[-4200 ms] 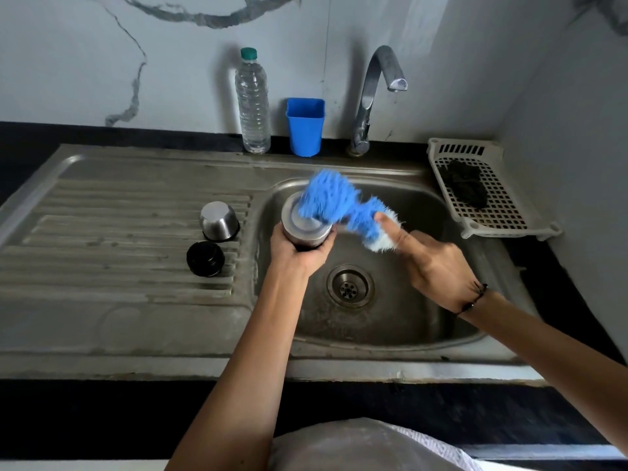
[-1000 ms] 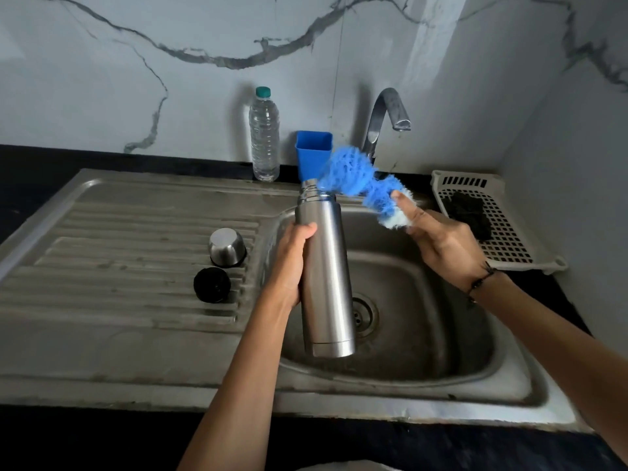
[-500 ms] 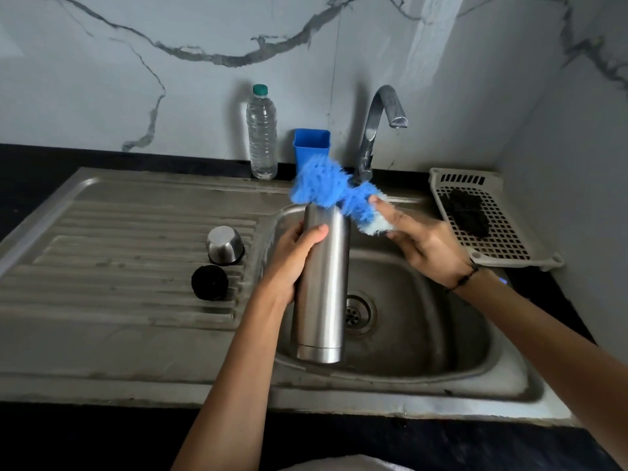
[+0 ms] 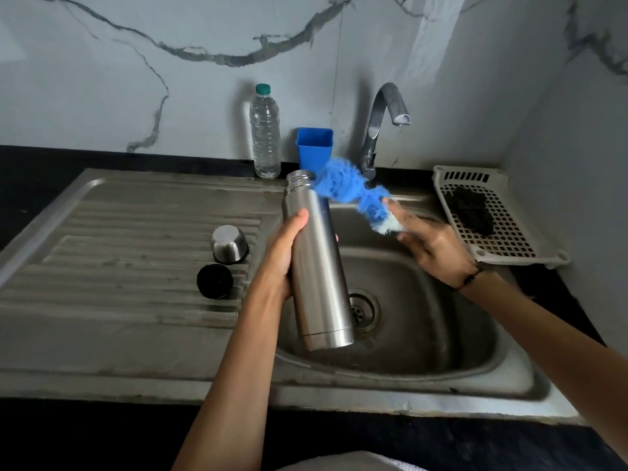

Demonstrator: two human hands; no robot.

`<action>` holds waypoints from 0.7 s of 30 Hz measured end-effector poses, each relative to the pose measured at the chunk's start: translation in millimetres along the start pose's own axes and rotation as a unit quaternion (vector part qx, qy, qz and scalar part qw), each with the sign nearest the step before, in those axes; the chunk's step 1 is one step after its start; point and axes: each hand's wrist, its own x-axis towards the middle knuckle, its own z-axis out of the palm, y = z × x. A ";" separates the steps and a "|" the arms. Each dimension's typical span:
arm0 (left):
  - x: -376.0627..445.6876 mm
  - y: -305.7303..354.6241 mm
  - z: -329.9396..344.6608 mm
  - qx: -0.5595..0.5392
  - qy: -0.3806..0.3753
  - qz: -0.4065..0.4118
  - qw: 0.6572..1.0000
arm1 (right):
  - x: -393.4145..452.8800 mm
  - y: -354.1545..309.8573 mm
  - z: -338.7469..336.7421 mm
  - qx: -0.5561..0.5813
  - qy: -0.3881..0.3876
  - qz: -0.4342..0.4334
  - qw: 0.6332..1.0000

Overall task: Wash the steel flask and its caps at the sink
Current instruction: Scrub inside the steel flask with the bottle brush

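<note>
My left hand [image 4: 283, 256] grips the tall steel flask [image 4: 317, 266] around its middle, holding it nearly upright over the sink basin [image 4: 424, 317], open mouth at the top. My right hand [image 4: 431, 246] holds a blue scrubber [image 4: 350, 192] by its pale end; the blue bristles touch the flask just below the neck on its right side. The steel cap [image 4: 229, 244] and the black inner cap [image 4: 214, 281] sit side by side on the ribbed drainboard [image 4: 119, 266], left of the flask.
A curved tap [image 4: 380, 127] stands behind the basin, with no water running. A clear plastic bottle [image 4: 265, 134] and a blue cup [image 4: 314, 149] stand by the wall. A white perforated tray [image 4: 503, 239] holding a dark scrubber [image 4: 470, 210] sits at the right.
The flask went from base-up low in the basin to held upright. In the last half second, the scrubber slid off the flask's mouth to its right side and the flask tilted slightly.
</note>
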 end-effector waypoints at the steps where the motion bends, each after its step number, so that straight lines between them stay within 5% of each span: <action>1: 0.3 0.6 -3.5 -0.007 -0.004 -0.009 1.000 | -5.6 1.9 -0.3 0.006 0.006 0.008 1.000; 10: 1.7 -1.8 -1.4 0.018 -0.047 -0.103 0.993 | 2.8 -11.3 8.0 0.074 -0.001 -0.002 0.997; 15: -0.4 -8.9 -6.2 -0.030 -0.051 -0.079 0.995 | -7.2 -12.3 6.5 0.131 0.014 0.070 0.989; 21: -0.5 -3.5 -2.3 -0.094 -0.085 -0.086 0.988 | 8.8 -21.7 10.9 0.127 0.003 0.029 0.992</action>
